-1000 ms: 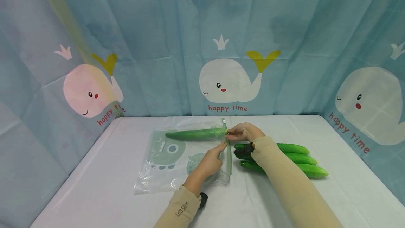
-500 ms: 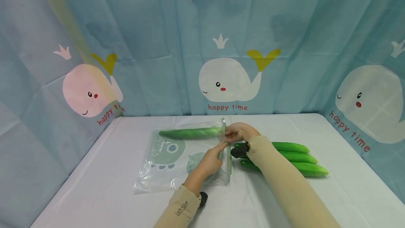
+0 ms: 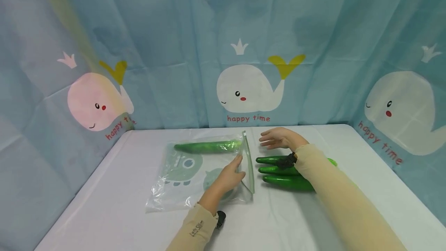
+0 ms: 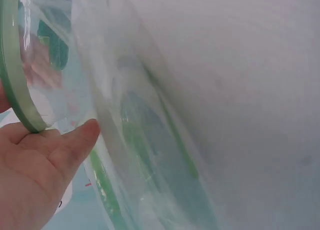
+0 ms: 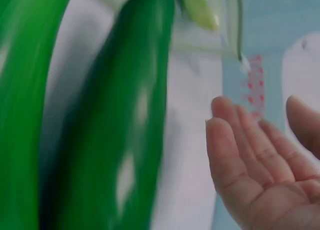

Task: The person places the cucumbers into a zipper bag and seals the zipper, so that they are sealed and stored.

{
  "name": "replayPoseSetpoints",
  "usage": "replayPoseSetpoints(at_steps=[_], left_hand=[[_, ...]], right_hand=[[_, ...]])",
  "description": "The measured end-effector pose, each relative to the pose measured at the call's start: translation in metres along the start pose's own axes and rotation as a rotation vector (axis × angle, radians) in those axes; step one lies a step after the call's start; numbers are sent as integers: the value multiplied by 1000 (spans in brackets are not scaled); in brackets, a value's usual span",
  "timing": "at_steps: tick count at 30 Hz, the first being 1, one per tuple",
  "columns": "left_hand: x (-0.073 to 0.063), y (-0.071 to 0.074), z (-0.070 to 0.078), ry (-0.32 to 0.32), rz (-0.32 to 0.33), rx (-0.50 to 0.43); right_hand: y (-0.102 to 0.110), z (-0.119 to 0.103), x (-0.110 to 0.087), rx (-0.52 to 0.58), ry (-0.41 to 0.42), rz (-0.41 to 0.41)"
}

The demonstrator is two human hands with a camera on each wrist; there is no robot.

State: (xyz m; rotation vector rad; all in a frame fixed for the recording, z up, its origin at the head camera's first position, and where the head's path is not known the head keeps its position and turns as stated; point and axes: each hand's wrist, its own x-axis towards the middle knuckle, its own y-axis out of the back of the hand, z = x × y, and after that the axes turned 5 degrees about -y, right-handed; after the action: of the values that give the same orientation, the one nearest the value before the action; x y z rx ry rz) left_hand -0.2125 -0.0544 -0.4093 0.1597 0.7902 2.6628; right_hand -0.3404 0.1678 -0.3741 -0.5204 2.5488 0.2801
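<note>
A clear zip bag (image 3: 174, 193) with green cartoon prints lies flat, its green-edged mouth (image 3: 251, 173) facing right. Inside it, along the far side, is one cucumber (image 3: 209, 147). My left hand (image 3: 228, 177) holds the bag's mouth edge; in the left wrist view, the hand (image 4: 35, 165) has its fingers at the green strip (image 4: 20, 98) and its thumb against the film. Over the table, right of the mouth, my right hand (image 3: 278, 138) is empty with fingers extended. Below it, several cucumbers (image 3: 287, 182) lie side by side, partly covered by the right forearm.
A white cloth (image 3: 104, 204) covers the table. Behind it hangs a blue curtain (image 3: 174, 49) printed with whales, which also closes off both sides. In the right wrist view, a loose cucumber (image 5: 120, 115) fills the middle, near the right hand.
The cucumber in the bag has slid a little left, fully past the mouth. My right hand has let go of its end and moved right, fingers spreading. The left hand stays at the mouth.
</note>
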Motion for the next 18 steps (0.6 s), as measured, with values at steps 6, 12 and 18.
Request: replayPoseSetpoints(at_steps=[6,12,18], left_hand=[[-2,0,-3,10,-8,-29],[-3,1,-4,15,-16,-18],[-5,4,-6,5,-31,-13]], right_hand=[[46,10,-32,-90,93,-11],[80,22,-57,-229,183,8],[111,38,-78,-404,228,0]])
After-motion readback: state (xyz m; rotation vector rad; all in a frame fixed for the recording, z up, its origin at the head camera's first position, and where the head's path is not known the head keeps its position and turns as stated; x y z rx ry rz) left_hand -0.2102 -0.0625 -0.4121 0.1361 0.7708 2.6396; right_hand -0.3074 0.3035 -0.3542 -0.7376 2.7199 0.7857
